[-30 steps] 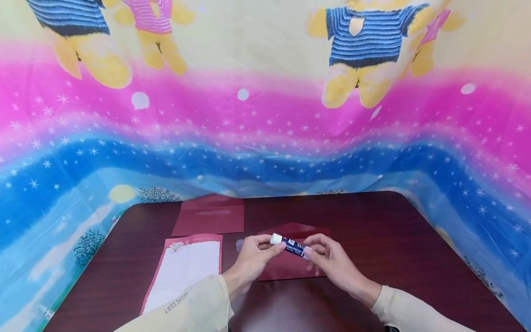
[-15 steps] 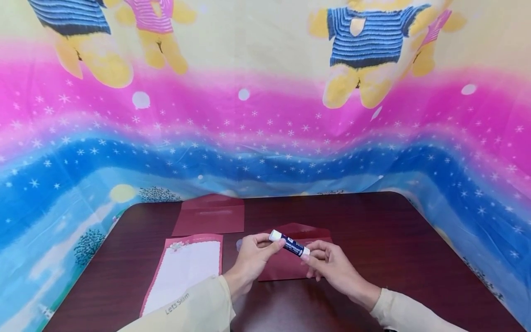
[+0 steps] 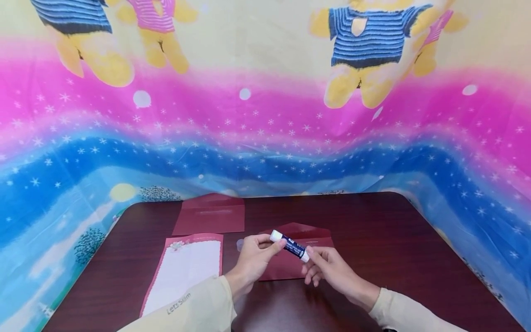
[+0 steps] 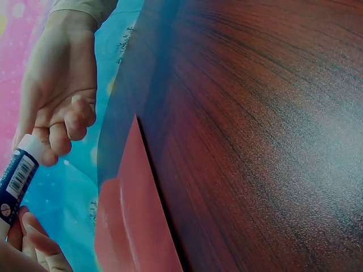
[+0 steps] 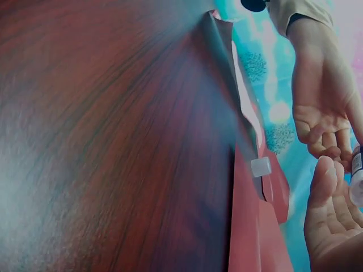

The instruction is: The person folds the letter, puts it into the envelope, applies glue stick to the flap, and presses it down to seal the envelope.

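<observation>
A dark blue glue stick (image 3: 293, 246) with white ends is held in the air at a slant. My left hand (image 3: 254, 259) pinches its upper end between thumb and fingers. At the lower white end, my right hand (image 3: 338, 272) grips with thumb and index finger, the other fingers loosely curled below. The left wrist view shows the glue stick's barcode side (image 4: 20, 175). Under the hands lies a dark red envelope (image 3: 282, 271), flap at the far side, partly covered. A small translucent cap (image 3: 239, 244) stands just left of my left hand.
A second red envelope (image 3: 209, 220) lies at the back left of the dark wood table (image 3: 373, 230). Nearer, a white letter sheet with red border (image 3: 188, 265) lies partly under my left sleeve. A printed cloth (image 3: 265, 115) hangs behind the table.
The thumb and fingers of my right hand have shifted around the glue stick's lower end. My left hand keeps nearly the same place, and the stick tilts slightly more steeply.
</observation>
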Available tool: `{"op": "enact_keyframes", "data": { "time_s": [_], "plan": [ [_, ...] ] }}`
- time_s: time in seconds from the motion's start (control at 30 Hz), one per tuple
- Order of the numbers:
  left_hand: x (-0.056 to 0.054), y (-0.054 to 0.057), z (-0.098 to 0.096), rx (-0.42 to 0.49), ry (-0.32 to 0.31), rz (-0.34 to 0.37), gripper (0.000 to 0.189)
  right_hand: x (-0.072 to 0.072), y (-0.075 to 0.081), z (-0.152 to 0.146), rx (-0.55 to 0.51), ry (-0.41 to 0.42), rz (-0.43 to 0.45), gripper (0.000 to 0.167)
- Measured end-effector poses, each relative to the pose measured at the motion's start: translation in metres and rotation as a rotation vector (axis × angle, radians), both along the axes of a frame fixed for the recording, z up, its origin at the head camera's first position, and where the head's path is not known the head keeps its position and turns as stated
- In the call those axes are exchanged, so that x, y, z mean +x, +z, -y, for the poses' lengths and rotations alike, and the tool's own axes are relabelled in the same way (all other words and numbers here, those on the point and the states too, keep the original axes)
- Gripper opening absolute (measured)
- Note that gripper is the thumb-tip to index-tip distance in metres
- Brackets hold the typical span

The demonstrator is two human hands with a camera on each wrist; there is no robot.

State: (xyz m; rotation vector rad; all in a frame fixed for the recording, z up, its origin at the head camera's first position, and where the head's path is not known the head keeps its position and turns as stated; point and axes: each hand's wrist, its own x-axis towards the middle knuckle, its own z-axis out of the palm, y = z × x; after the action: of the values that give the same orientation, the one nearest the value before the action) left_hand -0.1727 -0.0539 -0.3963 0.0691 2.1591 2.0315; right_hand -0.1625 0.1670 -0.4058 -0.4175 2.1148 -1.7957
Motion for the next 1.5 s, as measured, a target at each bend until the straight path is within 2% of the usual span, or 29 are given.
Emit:
{"op": "enact_keyframes", "data": {
  "time_s": [0.1, 0.3, 0.4, 0.57, 0.67, 0.8, 0.9, 1.1, 1.27, 1.5],
  "plan": [
    [0.0, 0.001, 0.0, 0.001, 0.008, -0.002, 0.041, 0.0, 0.0, 0.0, -0.013, 0.008, 0.032, 0.052],
    [0.0, 0.002, 0.0, 0.0, 0.009, 0.008, 0.045, -0.001, 0.0, -0.001, 0.015, 0.023, 0.007, 0.045],
    [0.0, 0.001, 0.0, 0.001, 0.006, 0.016, 0.045, -0.002, 0.001, -0.001, 0.011, 0.043, 0.04, 0.049],
    [-0.001, 0.0, 0.0, -0.004, 0.005, 0.022, 0.045, -0.004, 0.002, 0.0, 0.0, 0.017, 0.09, 0.051],
    [-0.001, -0.002, -0.001, -0.022, -0.004, 0.031, 0.045, -0.005, 0.002, 0.001, -0.002, -0.003, 0.065, 0.048],
    [0.0, -0.004, -0.003, -0.039, -0.004, 0.032, 0.045, -0.006, -0.002, 0.005, 0.027, -0.009, -0.045, 0.043],
    [0.0, -0.004, -0.004, -0.041, -0.016, 0.018, 0.043, -0.006, -0.004, 0.006, 0.034, -0.016, -0.094, 0.04],
    [0.002, -0.003, -0.001, -0.063, -0.07, -0.034, 0.044, -0.006, -0.006, -0.001, 0.029, -0.067, -0.074, 0.042],
    [-0.004, -0.003, 0.01, -0.204, -0.076, -0.101, 0.042, -0.01, -0.006, -0.008, 0.041, -0.142, -0.04, 0.044],
    [-0.02, -0.008, 0.029, -0.458, -0.082, -0.194, 0.047, -0.013, -0.005, -0.012, 0.035, -0.184, -0.021, 0.046]
  ]
}}
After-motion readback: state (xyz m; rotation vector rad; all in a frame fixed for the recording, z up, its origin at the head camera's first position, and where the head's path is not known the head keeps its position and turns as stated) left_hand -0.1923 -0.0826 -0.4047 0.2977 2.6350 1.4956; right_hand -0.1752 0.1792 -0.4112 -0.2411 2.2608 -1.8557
